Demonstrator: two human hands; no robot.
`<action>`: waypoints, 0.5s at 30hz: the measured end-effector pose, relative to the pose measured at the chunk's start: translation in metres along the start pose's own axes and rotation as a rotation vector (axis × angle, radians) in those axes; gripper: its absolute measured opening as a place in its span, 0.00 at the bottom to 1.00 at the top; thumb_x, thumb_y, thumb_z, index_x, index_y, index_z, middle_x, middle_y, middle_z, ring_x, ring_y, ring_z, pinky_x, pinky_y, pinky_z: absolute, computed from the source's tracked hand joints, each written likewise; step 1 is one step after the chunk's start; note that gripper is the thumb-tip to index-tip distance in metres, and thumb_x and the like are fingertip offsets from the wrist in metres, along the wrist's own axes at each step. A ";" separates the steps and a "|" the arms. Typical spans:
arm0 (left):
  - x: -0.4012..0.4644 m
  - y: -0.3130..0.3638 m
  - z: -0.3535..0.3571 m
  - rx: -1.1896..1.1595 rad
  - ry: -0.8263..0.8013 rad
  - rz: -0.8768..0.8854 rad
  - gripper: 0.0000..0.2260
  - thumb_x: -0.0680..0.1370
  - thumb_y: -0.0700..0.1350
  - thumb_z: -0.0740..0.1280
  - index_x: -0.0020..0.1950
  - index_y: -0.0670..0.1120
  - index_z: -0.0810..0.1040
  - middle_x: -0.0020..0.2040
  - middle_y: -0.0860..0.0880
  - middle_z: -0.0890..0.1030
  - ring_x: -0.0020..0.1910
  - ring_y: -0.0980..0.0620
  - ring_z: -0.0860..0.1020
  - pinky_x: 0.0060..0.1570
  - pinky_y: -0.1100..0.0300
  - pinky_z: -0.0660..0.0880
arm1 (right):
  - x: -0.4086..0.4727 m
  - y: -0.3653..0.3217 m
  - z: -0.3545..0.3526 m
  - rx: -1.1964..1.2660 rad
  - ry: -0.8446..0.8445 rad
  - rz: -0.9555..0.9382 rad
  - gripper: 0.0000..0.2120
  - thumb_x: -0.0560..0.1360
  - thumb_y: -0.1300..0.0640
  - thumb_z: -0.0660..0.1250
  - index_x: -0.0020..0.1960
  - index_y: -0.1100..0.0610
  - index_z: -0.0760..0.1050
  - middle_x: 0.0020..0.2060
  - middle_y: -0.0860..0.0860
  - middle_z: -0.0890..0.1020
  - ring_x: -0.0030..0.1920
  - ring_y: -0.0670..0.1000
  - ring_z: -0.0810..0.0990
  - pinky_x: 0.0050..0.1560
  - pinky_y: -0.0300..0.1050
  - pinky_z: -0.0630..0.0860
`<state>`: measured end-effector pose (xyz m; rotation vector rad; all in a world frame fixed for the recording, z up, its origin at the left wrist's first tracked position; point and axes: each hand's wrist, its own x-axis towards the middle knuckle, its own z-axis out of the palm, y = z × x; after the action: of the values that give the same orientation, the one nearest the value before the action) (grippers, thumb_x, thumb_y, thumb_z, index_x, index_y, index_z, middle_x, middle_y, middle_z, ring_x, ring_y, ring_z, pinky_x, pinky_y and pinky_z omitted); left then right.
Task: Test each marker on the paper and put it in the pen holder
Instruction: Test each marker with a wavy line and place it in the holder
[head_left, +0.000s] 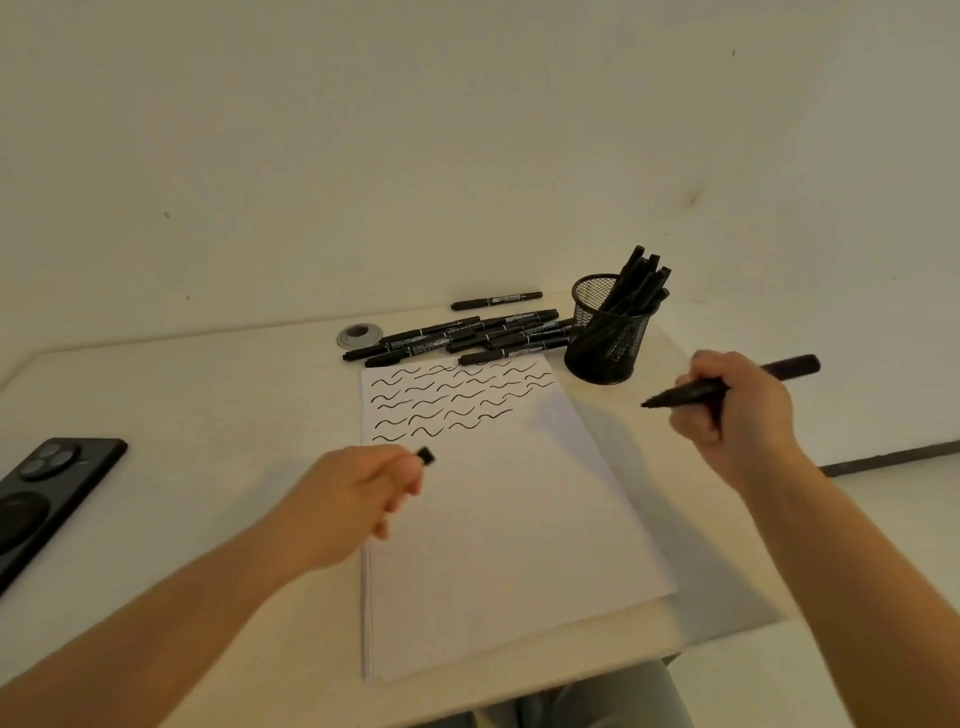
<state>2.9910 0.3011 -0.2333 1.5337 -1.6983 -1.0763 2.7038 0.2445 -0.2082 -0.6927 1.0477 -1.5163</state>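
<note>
Nearest the camera, two bare forearms enter from 7 and 5 o'clock over a pale table (208, 395). A white sheet of paper (509, 530) lies at centre, long edge running toward 12 o'clock; its near two-thirds is blank. Left hand (358, 493) hovers over the paper's left edge, fingers curled, pinching a small black cap (426, 456) at the fingertips — cap end points toward 1 o'clock. Right hand (737, 410) sits off the paper at 3 o'clock, fingers wrapped round a black marker (727, 387); the uncapped tip points toward 9 o'clock and is clear of the sheet, the tail sticks out toward 3 o'clock. At 9 o'clock, near the table's edge, a dark phone (47, 499) lies face down, camera lenses up. Farther out, the top of the paper carries rows of black wavy test strokes (452, 400). Just beyond its far right corner, at 1 o'clock, stands a black mesh pen holder (608, 332) with several markers leaning toward the right. Left of it, touching the paper's far edge, a loose pile of capped markers (467, 335); one single marker (496, 300) lies apart behind the pile. A grey round grommet (359, 335) sits at the pile's left end. Cream wall (467, 130) behind.
</note>
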 end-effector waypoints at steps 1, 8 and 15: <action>0.005 -0.006 -0.009 0.000 0.002 -0.027 0.16 0.80 0.40 0.58 0.33 0.48 0.74 0.22 0.55 0.72 0.22 0.60 0.69 0.25 0.67 0.70 | 0.008 0.000 -0.008 -0.150 0.006 -0.050 0.18 0.74 0.65 0.56 0.26 0.58 0.67 0.18 0.53 0.66 0.16 0.48 0.59 0.18 0.34 0.54; 0.033 -0.005 0.014 0.290 0.090 0.199 0.11 0.80 0.49 0.56 0.45 0.51 0.77 0.37 0.65 0.81 0.42 0.65 0.79 0.41 0.70 0.72 | 0.027 0.053 0.021 -0.672 -0.181 -0.123 0.05 0.72 0.60 0.68 0.43 0.51 0.79 0.34 0.49 0.81 0.30 0.40 0.77 0.29 0.33 0.73; 0.040 -0.023 0.018 0.385 0.117 0.218 0.12 0.79 0.53 0.54 0.50 0.52 0.75 0.47 0.52 0.82 0.47 0.50 0.77 0.48 0.49 0.73 | 0.050 0.080 0.035 -0.628 0.029 -0.255 0.05 0.74 0.56 0.64 0.39 0.49 0.74 0.30 0.48 0.79 0.29 0.38 0.76 0.35 0.35 0.71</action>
<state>2.9804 0.2646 -0.2653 1.5540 -2.0170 -0.5588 2.7594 0.1883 -0.2702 -1.2805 1.5239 -1.4071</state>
